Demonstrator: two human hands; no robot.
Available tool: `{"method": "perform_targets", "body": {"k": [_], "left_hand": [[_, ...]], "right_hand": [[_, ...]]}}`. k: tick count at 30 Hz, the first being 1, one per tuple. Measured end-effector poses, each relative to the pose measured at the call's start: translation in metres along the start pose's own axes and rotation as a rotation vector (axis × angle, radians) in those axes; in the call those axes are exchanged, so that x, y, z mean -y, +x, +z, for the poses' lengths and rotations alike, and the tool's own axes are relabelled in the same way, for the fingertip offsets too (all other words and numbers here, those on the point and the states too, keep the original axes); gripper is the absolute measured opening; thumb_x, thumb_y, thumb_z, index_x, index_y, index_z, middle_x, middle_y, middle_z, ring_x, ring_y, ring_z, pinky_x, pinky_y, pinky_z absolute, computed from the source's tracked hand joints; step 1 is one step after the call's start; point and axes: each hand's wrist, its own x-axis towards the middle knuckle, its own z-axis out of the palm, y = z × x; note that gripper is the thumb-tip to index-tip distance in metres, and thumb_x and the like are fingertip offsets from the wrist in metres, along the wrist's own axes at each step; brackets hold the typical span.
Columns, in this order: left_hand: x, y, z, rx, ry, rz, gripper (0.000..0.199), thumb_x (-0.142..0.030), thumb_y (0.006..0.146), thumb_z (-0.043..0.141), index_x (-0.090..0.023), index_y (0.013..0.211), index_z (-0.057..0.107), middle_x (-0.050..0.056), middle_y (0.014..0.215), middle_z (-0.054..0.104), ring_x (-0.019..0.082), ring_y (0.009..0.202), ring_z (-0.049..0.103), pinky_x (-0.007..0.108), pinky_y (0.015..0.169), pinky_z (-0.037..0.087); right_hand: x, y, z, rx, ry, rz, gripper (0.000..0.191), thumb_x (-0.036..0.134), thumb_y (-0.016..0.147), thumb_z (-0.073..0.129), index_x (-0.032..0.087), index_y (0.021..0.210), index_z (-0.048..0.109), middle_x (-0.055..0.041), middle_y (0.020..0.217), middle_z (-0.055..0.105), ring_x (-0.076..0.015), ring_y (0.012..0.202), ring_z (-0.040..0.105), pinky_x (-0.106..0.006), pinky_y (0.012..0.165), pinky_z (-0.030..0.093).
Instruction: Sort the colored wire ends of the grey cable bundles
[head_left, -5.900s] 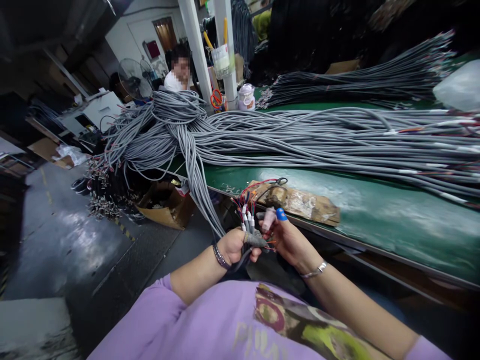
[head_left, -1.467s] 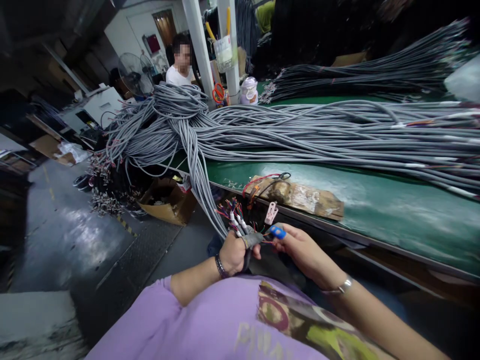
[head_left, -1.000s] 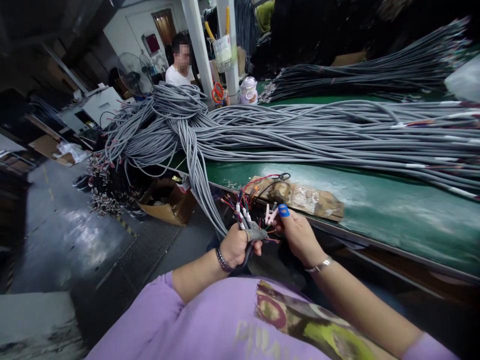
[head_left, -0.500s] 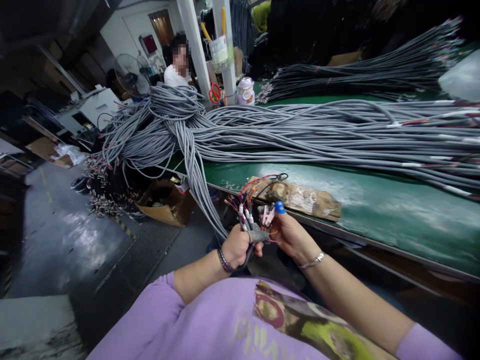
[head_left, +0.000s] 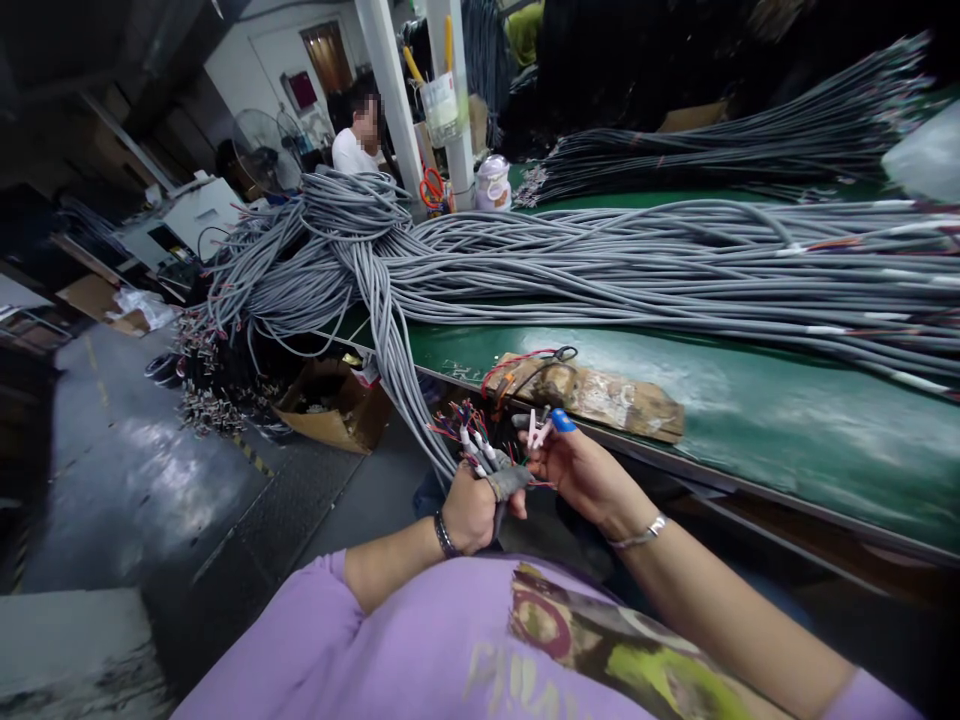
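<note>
Grey cables [head_left: 490,454] sit gripped in your left hand [head_left: 470,512], lower centre, probably keeping their ends together; your right hand [head_left: 583,468] curls beside the pink clip [head_left: 537,432], whether gripping I can't tell

A fan [head_left: 259,145] stands by the pale wall [head_left: 259,50], beyond a shiny grey floor [head_left: 142,430] and green table [head_left: 712,390].

A lilac top [head_left: 390,640] bears a brown, maroon and lime printed panel [head_left: 541,624] and pale lettering [head_left: 499,672]. The left hand [head_left: 471,505] wears a grey thumb wrap [head_left: 508,484] and dark bracelet [head_left: 445,535]; the right hand [head_left: 589,470], a blue thumb cover [head_left: 562,421] and silvery bracelet [head_left: 641,535].
</note>
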Motion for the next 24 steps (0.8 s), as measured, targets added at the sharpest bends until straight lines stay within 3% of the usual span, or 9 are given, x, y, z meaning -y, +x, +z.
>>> {"method": "perform_targets", "body": {"k": [6, 12, 18, 24], "left_hand": [[-0.002, 0.007, 0.009, -0.028, -0.003, 0.001, 0.041, -0.047, 0.062, 0.077, -0.014, 0.054, 0.054, -0.002, 0.042, 0.051, 0.008, 0.036, 0.045, 0.022, 0.04, 0.038], [0.002, 0.013, 0.01, -0.051, 0.004, -0.04, 0.046, -0.052, 0.057, 0.079, -0.014, 0.054, 0.054, -0.002, 0.043, 0.052, 0.008, 0.035, 0.045, 0.024, 0.04, 0.041], [0.004, 0.006, 0.006, -0.035, 0.003, 0.002, 0.043, -0.048, 0.06, 0.079, -0.013, 0.054, 0.054, -0.002, 0.043, 0.052, 0.007, 0.036, 0.045, 0.021, 0.04, 0.04], [0.01, -0.001, -0.003, -0.044, 0.059, 0.039, 0.045, -0.05, 0.063, 0.077, -0.014, 0.052, 0.054, -0.001, 0.043, 0.052, 0.008, 0.039, 0.047, 0.021, 0.044, 0.04]], "right_hand": [[-0.001, 0.003, 0.003, 0.068, -0.035, -0.054, 0.048, 0.066, 0.078, 0.059, 0.02, 0.091, 0.065, -0.0053, 0.075, 0.066, -0.0199, 0.066, 0.061, -0.034, 0.06, 0.049], [-0.001, 0.002, 0.013, 0.128, 0.01, 0.053, 0.051, 0.071, 0.073, 0.06, 0.021, 0.085, 0.063, -0.0007, 0.056, 0.058, -0.0177, 0.043, 0.052, -0.034, 0.046, 0.044], [-0.004, -0.001, 0.004, 0.091, 0.085, 0.027, 0.051, 0.071, 0.072, 0.061, 0.02, 0.078, 0.06, -0.0018, 0.072, 0.063, -0.0138, 0.054, 0.055, -0.028, 0.05, 0.046], [-0.001, -0.017, -0.01, 0.163, -0.11, 0.207, 0.044, 0.055, 0.061, 0.081, 0.017, 0.074, 0.062, -0.0001, 0.068, 0.06, -0.0105, 0.059, 0.053, -0.023, 0.055, 0.044]]}}
